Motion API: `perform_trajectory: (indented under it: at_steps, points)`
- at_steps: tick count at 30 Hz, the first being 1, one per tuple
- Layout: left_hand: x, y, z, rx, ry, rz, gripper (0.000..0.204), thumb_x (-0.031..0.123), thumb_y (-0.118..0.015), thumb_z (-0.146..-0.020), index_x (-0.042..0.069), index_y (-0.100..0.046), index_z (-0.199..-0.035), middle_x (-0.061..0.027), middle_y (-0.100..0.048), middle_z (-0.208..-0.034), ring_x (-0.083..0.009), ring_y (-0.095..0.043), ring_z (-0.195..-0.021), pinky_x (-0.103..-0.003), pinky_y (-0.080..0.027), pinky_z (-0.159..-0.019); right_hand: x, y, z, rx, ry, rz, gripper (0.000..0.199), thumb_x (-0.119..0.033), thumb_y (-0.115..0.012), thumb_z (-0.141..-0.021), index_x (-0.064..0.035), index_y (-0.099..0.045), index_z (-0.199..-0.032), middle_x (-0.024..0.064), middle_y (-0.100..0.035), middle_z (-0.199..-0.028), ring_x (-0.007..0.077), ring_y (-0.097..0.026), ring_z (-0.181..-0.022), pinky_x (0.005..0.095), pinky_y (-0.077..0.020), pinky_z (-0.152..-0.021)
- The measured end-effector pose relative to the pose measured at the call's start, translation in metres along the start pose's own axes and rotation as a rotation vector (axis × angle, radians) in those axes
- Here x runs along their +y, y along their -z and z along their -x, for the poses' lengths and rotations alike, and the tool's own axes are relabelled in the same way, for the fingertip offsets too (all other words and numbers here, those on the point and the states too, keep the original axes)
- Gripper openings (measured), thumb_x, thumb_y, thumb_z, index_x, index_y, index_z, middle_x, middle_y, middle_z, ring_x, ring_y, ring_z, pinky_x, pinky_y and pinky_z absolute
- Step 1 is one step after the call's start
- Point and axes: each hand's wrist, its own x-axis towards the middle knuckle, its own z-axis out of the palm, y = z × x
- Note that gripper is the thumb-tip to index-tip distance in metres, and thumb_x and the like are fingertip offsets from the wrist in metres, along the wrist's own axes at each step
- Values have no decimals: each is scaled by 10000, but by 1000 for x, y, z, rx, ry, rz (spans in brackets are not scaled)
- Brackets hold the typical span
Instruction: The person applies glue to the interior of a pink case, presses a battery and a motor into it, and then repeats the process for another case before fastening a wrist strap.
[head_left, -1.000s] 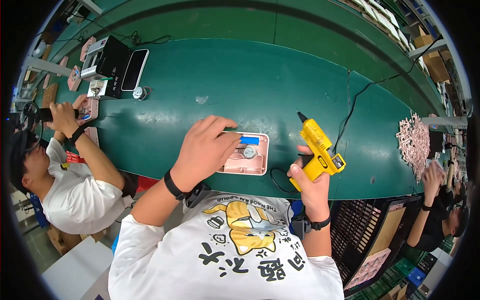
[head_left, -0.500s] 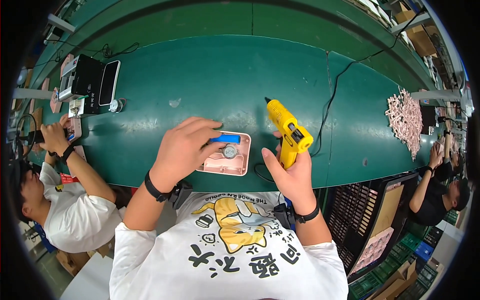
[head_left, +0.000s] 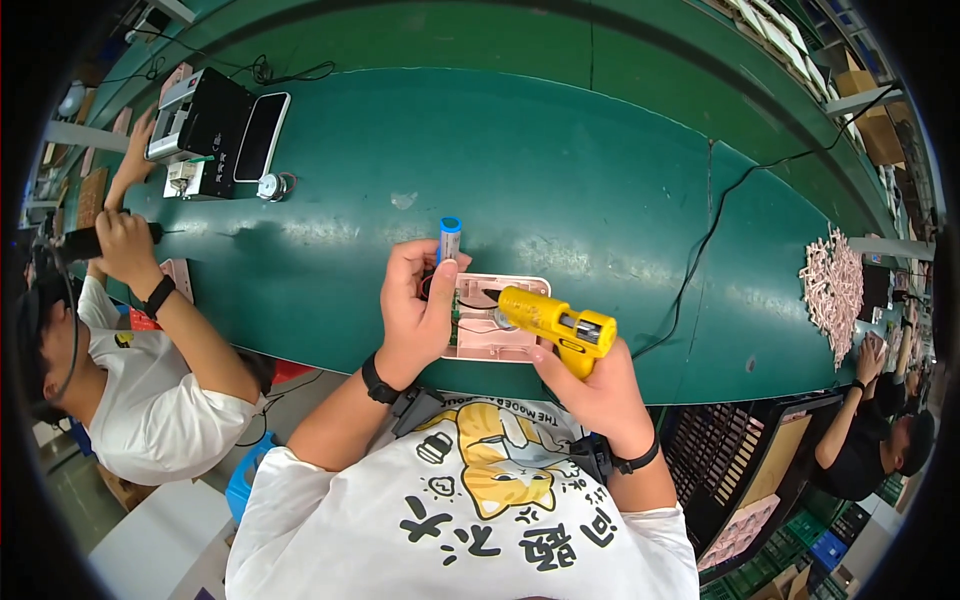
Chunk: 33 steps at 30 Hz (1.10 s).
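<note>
While the left hand (head_left: 418, 305) holds a small blue-capped white cylindrical cell (head_left: 449, 238) upright, its grip clamped around the cell's lower end, the right hand (head_left: 590, 385) has its grip clamped on the handle of a yellow plastic glue gun (head_left: 555, 320). The gun's nozzle points left into an open pink rectangular plastic casing (head_left: 495, 315), which lies on the near edge of the long green desk (head_left: 560, 170), between the two hands. A black cord (head_left: 715, 235) trails over the desk to the right of the gun. Farther left on the desk stand a black box-shaped device (head_left: 200, 120) and a dark phone-like slab (head_left: 262, 135). At far left, another person's hand (head_left: 125, 245) grips a dark tool.
</note>
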Motion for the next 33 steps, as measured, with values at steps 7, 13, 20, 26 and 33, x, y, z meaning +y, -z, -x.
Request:
perform_trajectory:
  at_steps: [7,13,20,26,33]
  points:
    - [-4,1,0,-3,6,24,240,106,-665,-1137,5,-546,-1318,-130,-772,-1150,-124,-704,-1001,-287,-569,-864,-15,-17,-21,30,129,360,230,-165,-818,-997,32,-742,-1088,32,-720,-837,116,-658,-737,308,-545,-689]
    - [-12,0,-1,19,-41,16,247,91,-726,-1095,28,-627,-1312,-68,-716,-1073,-105,-640,-893,-270,-524,-792,-20,-18,-20,-22,25,351,234,-158,-831,-986,29,-738,-1092,21,-700,-807,95,-620,-704,295,-525,-668]
    - [-3,0,-3,36,-36,-13,239,73,-772,-1051,39,-704,-1277,-55,-654,-1009,-130,-589,-850,-285,-490,-750,-17,-8,-9,-25,-88,209,181,-116,-829,-989,14,-730,-1067,-13,-694,-848,62,-601,-743,267,-504,-670]
    - [25,12,-6,-61,-316,-375,283,53,-809,-984,48,-776,-1265,-88,-647,-1005,-246,-618,-906,-358,-510,-787,-15,17,13,117,-197,94,139,-98,-814,-1018,-1,-720,-1052,-37,-692,-929,44,-585,-810,241,-490,-703]
    - [21,15,-1,-175,-372,-473,282,31,-779,-973,40,-788,-1254,-102,-663,-1049,-264,-618,-915,-374,-512,-785,-7,10,16,215,-138,105,233,-166,-842,-990,19,-702,-973,-9,-655,-743,68,-559,-669,276,-465,-612]
